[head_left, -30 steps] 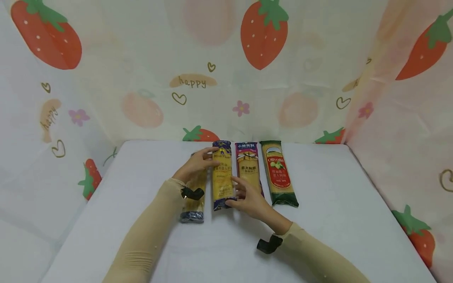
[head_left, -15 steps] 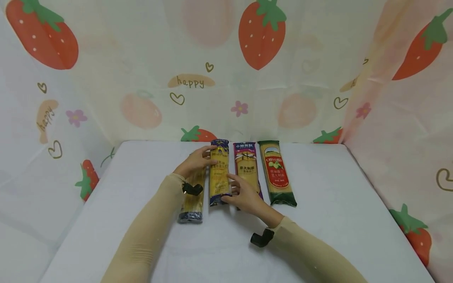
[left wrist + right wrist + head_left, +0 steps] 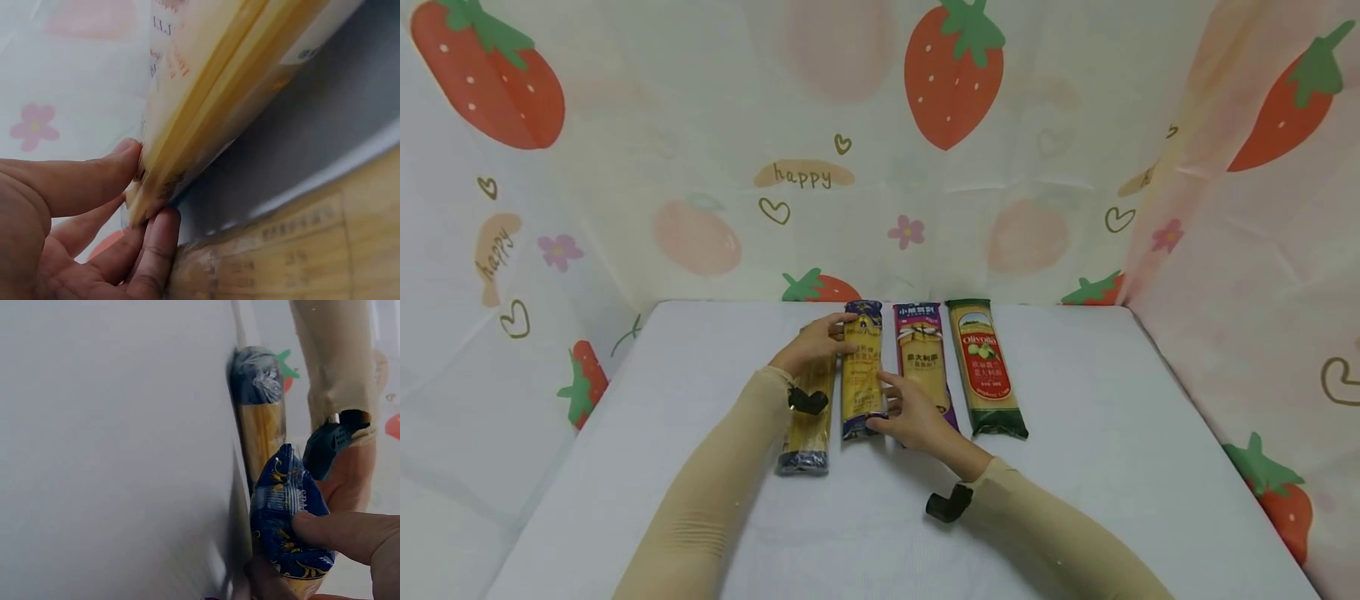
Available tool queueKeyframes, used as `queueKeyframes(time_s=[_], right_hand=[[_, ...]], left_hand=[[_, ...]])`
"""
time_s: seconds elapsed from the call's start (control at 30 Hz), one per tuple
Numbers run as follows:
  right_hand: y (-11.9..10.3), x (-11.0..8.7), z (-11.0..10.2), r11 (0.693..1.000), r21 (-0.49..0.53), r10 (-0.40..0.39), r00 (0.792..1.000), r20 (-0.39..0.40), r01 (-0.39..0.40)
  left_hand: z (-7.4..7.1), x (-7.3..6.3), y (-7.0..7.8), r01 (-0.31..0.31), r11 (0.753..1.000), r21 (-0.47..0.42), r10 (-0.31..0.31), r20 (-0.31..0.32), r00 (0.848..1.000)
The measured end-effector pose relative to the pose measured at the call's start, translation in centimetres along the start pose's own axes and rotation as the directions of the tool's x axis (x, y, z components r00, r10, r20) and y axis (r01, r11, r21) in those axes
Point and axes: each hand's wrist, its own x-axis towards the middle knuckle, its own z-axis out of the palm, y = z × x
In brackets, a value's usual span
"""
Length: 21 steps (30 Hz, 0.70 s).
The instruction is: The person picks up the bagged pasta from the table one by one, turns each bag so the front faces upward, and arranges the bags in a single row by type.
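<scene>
A yellow spaghetti packet with blue ends point(image 3: 861, 379) is held between both hands. My left hand point(image 3: 811, 346) pinches its left edge near the far end; in the left wrist view, the thumb and fingers point(image 3: 164, 240) grip the clear wrapper. My right hand point(image 3: 917, 417) pinches the near end, the thumb on the crinkled blue wrapper point(image 3: 284, 506). To its left, partly hidden under my left wrist, lies a clear spaghetti packet with a dark blue end point(image 3: 805, 440). On the right, a purple-and-pink pasta packet point(image 3: 925, 358) is partly covered by my right hand.
A green pasta packet with a red label point(image 3: 985, 367) lies farthest right in the row. All rest on a white-covered table point(image 3: 1075, 467). Strawberry-printed cloth walls point(image 3: 1037, 167) stand behind it and at both sides.
Both hands have shifted the yellow spaghetti packet slightly left, toward the clear packet, and its far end has come down a little. The grips look the same; the other packets stay put.
</scene>
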Motion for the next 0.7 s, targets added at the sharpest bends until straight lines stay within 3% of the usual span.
queueKeyframes(time_s=[0.27,0.5,0.7], right_hand=[[0.2,0.3,0.6,0.996,-0.074,0.05,0.999,0.017,-0.048],[-0.2,0.3,0.8,0.981,-0.192,0.019,0.999,0.05,-0.009],[-1.0,-0.3,0.7,0.945,-0.327,0.014,0.997,0.069,0.01]], left_hand=[[0.0,-0.2,0.3,-0.001,0.999,0.037,-0.001,0.042,0.999],[0.3,-0.3,0.1,0.005,0.995,0.101,-0.007,0.019,1.0],[0.8,-0.5,0.2,0.016,0.991,0.132,-0.01,-0.04,0.999]])
